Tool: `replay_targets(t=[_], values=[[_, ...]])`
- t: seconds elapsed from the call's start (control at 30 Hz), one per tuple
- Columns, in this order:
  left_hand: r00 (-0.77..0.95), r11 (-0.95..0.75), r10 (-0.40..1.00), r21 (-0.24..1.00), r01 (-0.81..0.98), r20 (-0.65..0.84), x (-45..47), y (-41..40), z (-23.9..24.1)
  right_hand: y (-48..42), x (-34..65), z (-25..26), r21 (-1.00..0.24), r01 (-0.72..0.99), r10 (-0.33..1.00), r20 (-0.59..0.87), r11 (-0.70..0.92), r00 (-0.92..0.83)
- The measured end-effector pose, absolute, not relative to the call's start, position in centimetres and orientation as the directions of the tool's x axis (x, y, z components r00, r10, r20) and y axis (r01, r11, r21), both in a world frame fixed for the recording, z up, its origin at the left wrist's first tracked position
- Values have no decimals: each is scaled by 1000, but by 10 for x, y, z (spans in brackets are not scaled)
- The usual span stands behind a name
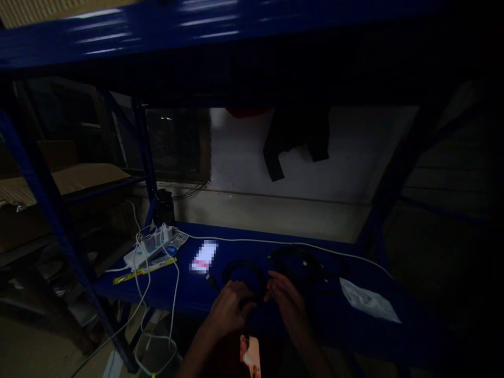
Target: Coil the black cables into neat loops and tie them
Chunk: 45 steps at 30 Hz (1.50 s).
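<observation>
Facing each other in the head view, the person's left hand (234,307) and right hand (286,295) sit close together at the near side of a blue table (165,290). Between and just beyond them is a looped black cable (243,263), its ring lying on the table. The left fingers curl down over the near part of the loop; the right fingers are bent and point toward its right side. It is too dark to tell whether either hand grips the cable or only lies against it.

A dark plug (210,279) lies just left of the loop, near the lower edge of a phone (204,256) with a bright screen. To the right, beyond the right hand, sits a second black bundle of cable (297,261), and farther right a clear plastic bag (369,300). On the far left a white power strip (149,249) lies beside a yellow strip (144,271). A white cord (255,240) runs along the far side of the table, before a pale wall (236,157).
</observation>
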<state>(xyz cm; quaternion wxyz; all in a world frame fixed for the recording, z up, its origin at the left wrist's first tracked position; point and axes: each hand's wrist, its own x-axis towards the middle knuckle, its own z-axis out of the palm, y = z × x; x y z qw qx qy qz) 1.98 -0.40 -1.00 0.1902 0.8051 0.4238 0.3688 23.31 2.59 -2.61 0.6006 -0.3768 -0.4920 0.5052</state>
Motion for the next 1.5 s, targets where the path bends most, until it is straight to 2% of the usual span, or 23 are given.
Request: replay_targets(t=[0.13,0.27,0.47,0.67,0.83,1.13,1.5], values=[[359,-583,810,569,581,464,20,-5,-15,31,231,-25,-934,-312,983,185,173,-8],[336,-570,816,561,600,470,22,-7,-15,32,233,-27,-955,-207,976,216,212,5],[325,-573,818,631,523,474,21,-6,-14,25,232,-21,-955,-83,954,291,285,-67],[275,-533,846,743,405,458,20,0,-12,14,230,-9,-951,-88,943,305,295,-134],[215,-497,866,821,282,451,20,2,-10,9,218,-9,-947,27,939,312,319,-146],[225,-493,855,866,77,467,4,1,1,4,192,-16,-905,168,906,345,390,-245],[140,-434,897,897,89,420,6,8,-9,4,198,-19,-893,218,913,351,394,-209]])
